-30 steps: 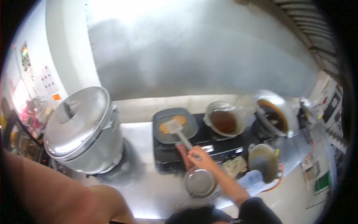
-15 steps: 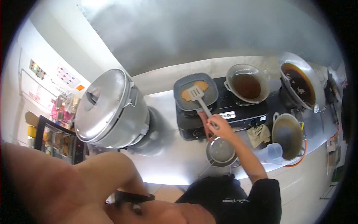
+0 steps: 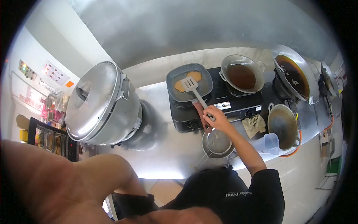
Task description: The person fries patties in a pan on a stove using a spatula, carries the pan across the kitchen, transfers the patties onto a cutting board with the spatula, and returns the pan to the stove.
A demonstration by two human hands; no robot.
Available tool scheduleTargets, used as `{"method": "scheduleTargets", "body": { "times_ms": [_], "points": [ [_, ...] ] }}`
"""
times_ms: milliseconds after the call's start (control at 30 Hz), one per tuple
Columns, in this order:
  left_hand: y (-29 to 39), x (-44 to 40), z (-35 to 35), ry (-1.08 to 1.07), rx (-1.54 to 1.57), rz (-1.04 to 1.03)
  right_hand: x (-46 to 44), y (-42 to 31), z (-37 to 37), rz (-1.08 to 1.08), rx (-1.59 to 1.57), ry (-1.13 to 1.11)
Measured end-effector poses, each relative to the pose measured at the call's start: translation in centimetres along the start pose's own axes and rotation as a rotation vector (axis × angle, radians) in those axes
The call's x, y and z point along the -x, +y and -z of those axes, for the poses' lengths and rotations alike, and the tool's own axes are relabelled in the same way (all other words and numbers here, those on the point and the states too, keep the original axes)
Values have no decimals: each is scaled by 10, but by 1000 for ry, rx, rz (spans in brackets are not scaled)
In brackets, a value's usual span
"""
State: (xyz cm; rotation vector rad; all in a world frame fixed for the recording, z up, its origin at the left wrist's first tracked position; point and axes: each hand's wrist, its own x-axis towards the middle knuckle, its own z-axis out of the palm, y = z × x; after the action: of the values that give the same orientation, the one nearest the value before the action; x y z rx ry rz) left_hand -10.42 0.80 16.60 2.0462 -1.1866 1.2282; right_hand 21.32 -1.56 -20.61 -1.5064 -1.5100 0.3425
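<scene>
My right hand (image 3: 217, 118) is closed around the handle of a grey slotted spatula (image 3: 201, 100). The spatula's head rests over the square frying pan (image 3: 190, 96), covering part of one of two orange-brown round patties (image 3: 194, 76). The pan's reddish-brown handle (image 3: 198, 110) runs down just beside my hand; contact between them cannot be made out. At lower left, my raised left arm (image 3: 108, 171) comes very near the camera, with blurred skin and no fingers showing.
The pan sits on a black gas stove (image 3: 209, 115) beside a pot of brown liquid (image 3: 241, 76). A large lidded steel pot (image 3: 97, 108) stands left. A wok of dark liquid (image 3: 294, 76), cloth (image 3: 254, 126), strainer (image 3: 217, 143), plastic jug (image 3: 269, 143) and deep pan (image 3: 283, 127) lie right and in front.
The whole view has shifted, so the stove and pots sit slightly further left and higher. My right hand still grips the spatula, its head over the pan.
</scene>
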Motion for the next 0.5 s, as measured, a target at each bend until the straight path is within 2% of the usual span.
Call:
{"method": "scheduleTargets", "body": {
  "times_ms": [67, 233, 300, 367, 400, 500],
  "points": [
    [3, -5, 9, 10, -3, -15, -1, 8, -3, 56, -12, -4],
    [32, 5, 19, 66, 5, -123, -1, 1, -5, 39, -60, 10],
    [46, 16, 12, 52, -11, -176, -2, 22, -6, 73, -29, -37],
    [52, 28, 4, 12, -33, -194, -2, 8, -2, 145, 44, 22],
    [50, 33, 0, -18, -42, -179, 2, 28, -5, 81, -2, -27],
    [44, 42, -7, -51, -62, -129, 1, 20, -12, -7, -10, 13]
  ]
}}
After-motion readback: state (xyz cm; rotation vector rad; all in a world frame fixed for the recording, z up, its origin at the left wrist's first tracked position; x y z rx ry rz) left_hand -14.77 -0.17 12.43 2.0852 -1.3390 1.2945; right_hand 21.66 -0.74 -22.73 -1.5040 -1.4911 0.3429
